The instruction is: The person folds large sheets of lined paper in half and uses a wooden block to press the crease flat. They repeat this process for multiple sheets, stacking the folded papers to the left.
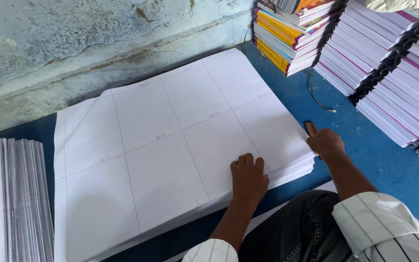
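Observation:
A thick stack of large ruled white sheets (161,140) lies on the blue floor in front of me. My left hand (248,177) rests flat on its top sheet near the front right edge, fingers together. My right hand (325,143) is closed at the right corner of the stack and grips a small brown wooden tool (311,128), whose end sticks out above the fingers. My dark trouser knee (301,223) and checked white sleeves show at the bottom.
A pile of folded ruled sheets (10,199) stands at the left. Stacks of bound notebooks (394,73) and yellow-edged books (287,34) line the back right. A worn pale wall (98,43) runs behind. Blue floor (364,160) shows at the right.

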